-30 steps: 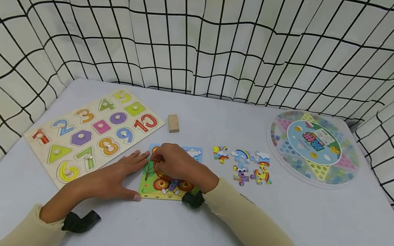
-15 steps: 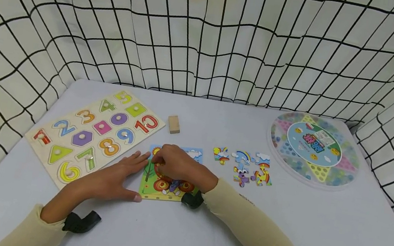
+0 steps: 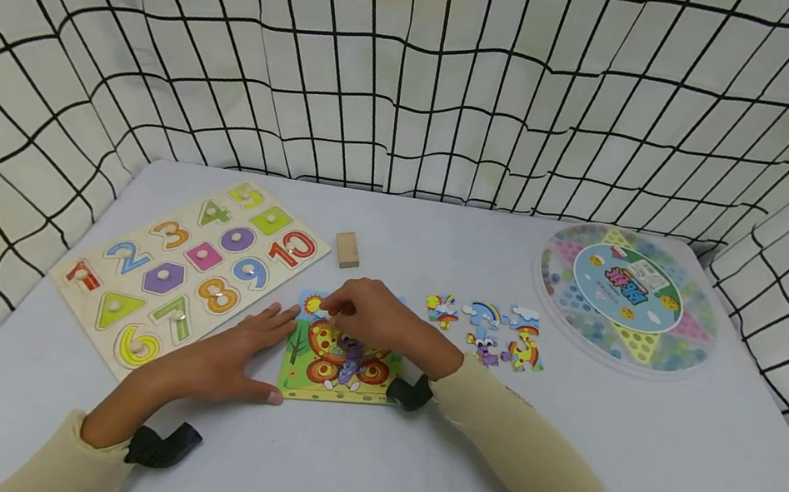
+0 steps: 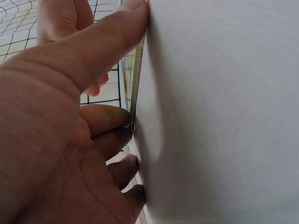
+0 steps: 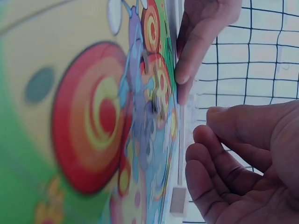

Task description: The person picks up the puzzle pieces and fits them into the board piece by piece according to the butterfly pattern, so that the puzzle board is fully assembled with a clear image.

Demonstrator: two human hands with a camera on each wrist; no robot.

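A small butterfly puzzle board (image 3: 302, 391) lies flat at the middle of the table. My left hand (image 3: 227, 361) spreads at its left side, thumb at the lower corner and fingertips near the upper left edge. In the left wrist view, that thumb and the fingers reach along the thin board edge. Above the board's upper part hovers my right hand (image 3: 377, 315), with loosely bent fingers. The right wrist view shows its fingertips apart from the board and no piece between them. There a raised puzzle piece (image 5: 158, 102) sits unevenly on the picture.
Loose puzzle pieces (image 3: 523, 352) lie to the board's right. A wooden number board (image 3: 165, 231) lies at the left, close to my left hand. Behind the puzzle is a wooden block (image 3: 347, 249). A round game box (image 3: 629, 286) lies back right; black netting surrounds the table.
My right hand has lifted and moved slightly right and away from the board's left part, baring more of the butterfly. My left hand has stayed in place.
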